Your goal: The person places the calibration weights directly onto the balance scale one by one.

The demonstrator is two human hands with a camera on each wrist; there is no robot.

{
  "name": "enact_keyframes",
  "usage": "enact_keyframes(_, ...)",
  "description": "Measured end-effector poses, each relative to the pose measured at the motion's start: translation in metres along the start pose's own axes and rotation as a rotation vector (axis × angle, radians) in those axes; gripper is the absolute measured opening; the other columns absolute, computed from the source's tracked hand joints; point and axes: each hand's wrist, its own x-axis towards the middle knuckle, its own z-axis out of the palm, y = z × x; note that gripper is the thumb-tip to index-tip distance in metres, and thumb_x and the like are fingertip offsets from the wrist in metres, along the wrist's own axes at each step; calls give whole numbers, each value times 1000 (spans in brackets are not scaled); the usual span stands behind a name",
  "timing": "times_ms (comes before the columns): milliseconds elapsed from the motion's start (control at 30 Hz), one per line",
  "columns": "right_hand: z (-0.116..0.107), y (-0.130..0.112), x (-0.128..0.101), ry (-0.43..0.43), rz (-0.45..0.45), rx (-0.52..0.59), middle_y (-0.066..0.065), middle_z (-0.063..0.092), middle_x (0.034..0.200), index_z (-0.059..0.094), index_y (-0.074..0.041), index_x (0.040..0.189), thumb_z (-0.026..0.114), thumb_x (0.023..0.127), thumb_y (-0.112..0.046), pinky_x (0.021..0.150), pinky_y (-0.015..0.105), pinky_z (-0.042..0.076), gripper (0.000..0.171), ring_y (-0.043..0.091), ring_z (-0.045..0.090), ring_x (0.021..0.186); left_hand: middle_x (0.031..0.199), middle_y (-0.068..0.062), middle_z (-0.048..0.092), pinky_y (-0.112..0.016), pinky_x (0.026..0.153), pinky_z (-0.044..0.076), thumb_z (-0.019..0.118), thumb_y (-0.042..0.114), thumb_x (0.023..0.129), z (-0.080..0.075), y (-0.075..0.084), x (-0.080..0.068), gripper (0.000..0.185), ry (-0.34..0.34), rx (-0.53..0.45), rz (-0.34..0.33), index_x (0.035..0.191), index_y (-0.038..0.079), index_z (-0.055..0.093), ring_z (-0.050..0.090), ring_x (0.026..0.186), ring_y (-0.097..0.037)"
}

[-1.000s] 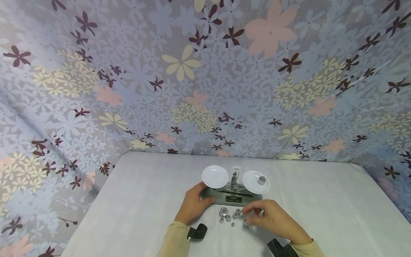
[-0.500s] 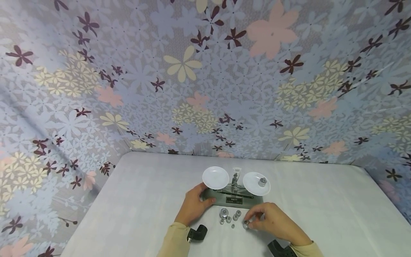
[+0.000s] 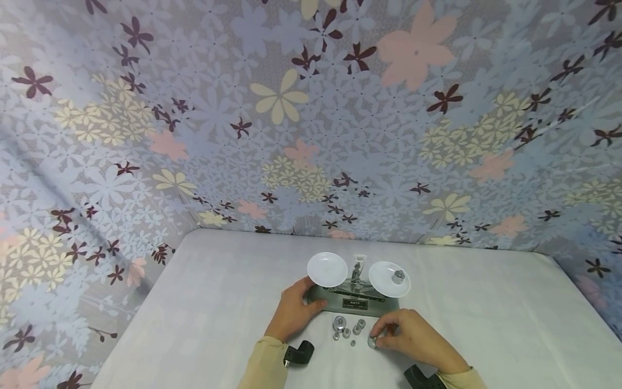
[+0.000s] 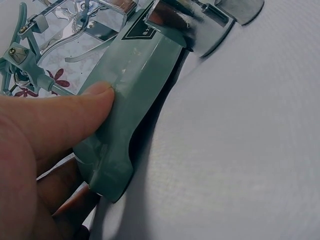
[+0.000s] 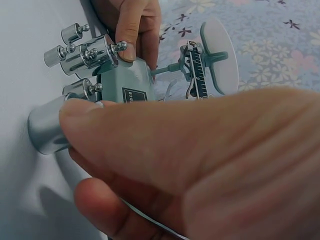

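Note:
A green balance scale (image 3: 351, 306) with two white pans stands on the table. My left hand (image 3: 293, 308) grips the left end of its base; in the left wrist view the thumb (image 4: 95, 102) lies on the front face and the other fingers go behind. Thumb and forefinger of my right hand (image 3: 408, 336) pinch the top of a silver cylindrical weight (image 5: 47, 125), low at the table in front of the base's right end. Another weight (image 3: 398, 276) sits on the right pan (image 3: 381, 281). The left pan (image 3: 327, 269) bears nothing visible.
Several knobbed silver weights stand before the base, the largest (image 3: 339, 323) at the left and a tiny one (image 3: 352, 343) nearest me. A white cloth (image 3: 233, 270) covers the table, and a flowered sheet (image 3: 311, 135) rises behind it.
My right thumb and forefinger have closed onto the weight's top from slightly above and beside it. My left hand keeps its grip on the base. The view has shifted slightly.

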Motion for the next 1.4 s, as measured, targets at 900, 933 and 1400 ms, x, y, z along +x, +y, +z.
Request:
enact_keyframes(900,-2,-5,-1,89,-72,-44,-16,63,75,75,-20,86,78,85,-17,57,22,49,5,1,56,68,139,-14,60,-51,113,41,78,22,86,0,0,1,58,-4,4,20,138,4,59,53,132,-32)
enact_keyframes(933,-3,-6,-1,93,-73,-43,-16,64,75,75,-20,87,78,85,-18,56,22,49,5,1,56,67,139,-14,60,-51,112,41,78,22,86,0,0,1,57,-3,4,21,137,4,59,53,132,-32)
enact_keyframes(1400,-4,-19,-3,165,-97,-24,-16,67,82,75,-19,92,77,88,-21,54,23,46,4,3,56,69,138,-14,60,-52,112,41,78,22,86,1,-2,1,57,-1,1,13,137,5,59,53,132,-33)
